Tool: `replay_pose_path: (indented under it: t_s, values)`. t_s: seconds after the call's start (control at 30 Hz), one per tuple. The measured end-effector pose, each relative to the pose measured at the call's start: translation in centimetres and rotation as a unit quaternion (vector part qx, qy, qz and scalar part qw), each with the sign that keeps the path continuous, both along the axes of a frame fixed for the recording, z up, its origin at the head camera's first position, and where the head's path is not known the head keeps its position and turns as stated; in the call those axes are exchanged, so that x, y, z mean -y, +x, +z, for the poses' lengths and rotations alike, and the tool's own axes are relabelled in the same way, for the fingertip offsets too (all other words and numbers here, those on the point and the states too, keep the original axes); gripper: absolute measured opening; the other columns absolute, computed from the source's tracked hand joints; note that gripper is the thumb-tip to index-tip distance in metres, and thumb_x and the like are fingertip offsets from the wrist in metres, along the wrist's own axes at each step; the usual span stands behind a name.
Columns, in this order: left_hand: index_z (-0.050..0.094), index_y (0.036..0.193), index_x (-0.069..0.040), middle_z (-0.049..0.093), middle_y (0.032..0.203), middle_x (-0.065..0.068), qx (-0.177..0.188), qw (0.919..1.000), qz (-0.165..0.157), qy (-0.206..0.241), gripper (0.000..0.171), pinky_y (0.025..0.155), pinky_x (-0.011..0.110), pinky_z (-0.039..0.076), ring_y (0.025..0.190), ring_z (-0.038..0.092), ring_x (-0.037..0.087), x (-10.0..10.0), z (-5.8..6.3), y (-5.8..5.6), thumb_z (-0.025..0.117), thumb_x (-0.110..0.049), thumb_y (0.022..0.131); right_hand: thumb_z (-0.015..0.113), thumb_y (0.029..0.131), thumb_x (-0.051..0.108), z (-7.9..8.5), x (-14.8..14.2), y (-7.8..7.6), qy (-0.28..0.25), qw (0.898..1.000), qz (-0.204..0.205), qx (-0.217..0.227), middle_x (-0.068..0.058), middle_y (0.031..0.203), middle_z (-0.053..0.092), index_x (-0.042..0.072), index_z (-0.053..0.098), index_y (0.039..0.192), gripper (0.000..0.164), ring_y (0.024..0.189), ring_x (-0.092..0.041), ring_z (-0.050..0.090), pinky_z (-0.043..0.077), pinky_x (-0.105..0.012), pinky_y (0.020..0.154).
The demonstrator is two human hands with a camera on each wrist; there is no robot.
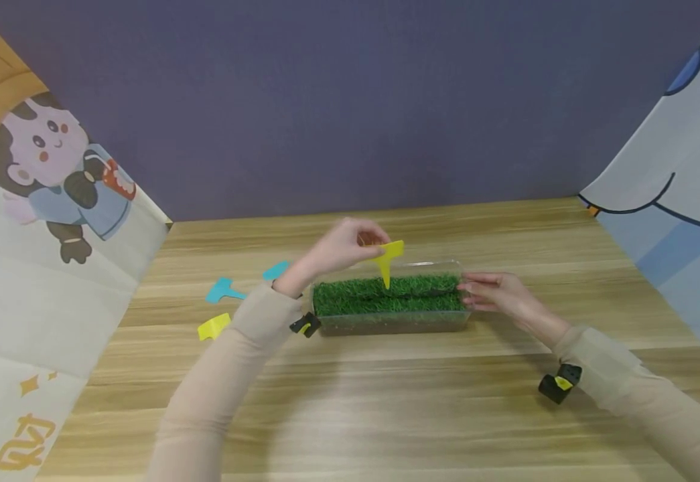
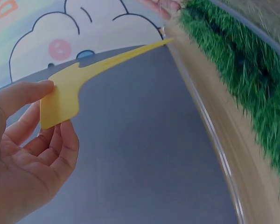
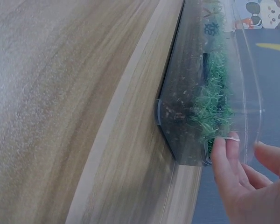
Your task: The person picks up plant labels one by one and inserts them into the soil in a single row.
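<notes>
My left hand (image 1: 342,248) pinches a yellow T-shaped plant label (image 1: 391,252) by its wide head, between thumb and fingers. The label's pointed stem hangs down over the strip of green artificial grass (image 1: 356,306). In the left wrist view the whole label (image 2: 61,100) shows, its tip clear of the grass. That grass lies in two rows with a dark gap between them, inside a long clear plastic box (image 1: 394,326). At the box's right end, my right hand (image 1: 502,294) holds the end wall, fingertips on the plastic and thumb by the rim in the right wrist view.
Left of the box on the wooden table (image 1: 386,402) lie a blue T-shaped label (image 1: 223,290), another blue label (image 1: 276,270) partly behind my left wrist, and a yellow label (image 1: 214,327). A dark panel (image 1: 374,107) stands along the back, printed sheets at both sides.
</notes>
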State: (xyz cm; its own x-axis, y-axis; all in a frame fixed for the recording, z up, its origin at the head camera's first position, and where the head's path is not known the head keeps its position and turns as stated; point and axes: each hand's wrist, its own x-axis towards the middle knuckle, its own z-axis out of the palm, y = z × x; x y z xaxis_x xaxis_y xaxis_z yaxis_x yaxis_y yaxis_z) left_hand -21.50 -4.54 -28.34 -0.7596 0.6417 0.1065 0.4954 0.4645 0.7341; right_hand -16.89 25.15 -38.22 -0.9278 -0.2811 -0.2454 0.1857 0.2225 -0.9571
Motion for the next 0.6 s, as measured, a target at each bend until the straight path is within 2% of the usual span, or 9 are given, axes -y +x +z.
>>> replay_pose_path:
  t_s: [0.17, 0.4, 0.6]
  values:
    - [0.064, 0.097, -0.004, 0.062, 0.086, 0.003, -0.018, 0.9998, -0.004, -0.004, 0.016, 0.067, 0.019, 0.046, 0.074, 0.055, 0.011, -1.6, -0.5, -0.1, 0.061, -0.007, 0.082, 0.050, 0.090, 0.016, -0.1, 0.0, 0.0, -0.006, 1.000, 0.002, -0.001, -0.028, 0.124, 0.043, -0.010, 0.027, 0.132, 0.054, 0.090, -0.014, 0.061, 0.048, -0.028, 0.081]
    - [0.064, 0.098, -0.002, 0.063, 0.087, 0.005, -0.043, 0.9989, 0.000, -0.020, 0.017, 0.067, 0.016, 0.045, 0.074, 0.056, 0.013, -4.1, -1.0, -0.7, 0.061, -0.006, 0.082, 0.053, 0.089, 0.019, -0.7, -0.7, -1.0, -0.023, 0.999, 0.016, -0.017, -0.017, 0.116, 0.056, -0.012, 0.030, 0.130, 0.056, 0.089, -0.015, 0.062, 0.050, -0.028, 0.077]
    - [0.063, 0.100, -0.002, 0.063, 0.088, 0.005, -0.044, 0.9981, 0.010, -0.042, 0.018, 0.065, 0.014, 0.044, 0.074, 0.054, 0.012, -5.9, -1.3, -1.1, 0.060, -0.007, 0.082, 0.050, 0.090, 0.017, -0.2, -0.9, -1.9, -0.004, 1.000, 0.013, -0.003, -0.025, 0.123, 0.046, -0.010, 0.028, 0.132, 0.054, 0.091, -0.015, 0.061, 0.048, -0.029, 0.080]
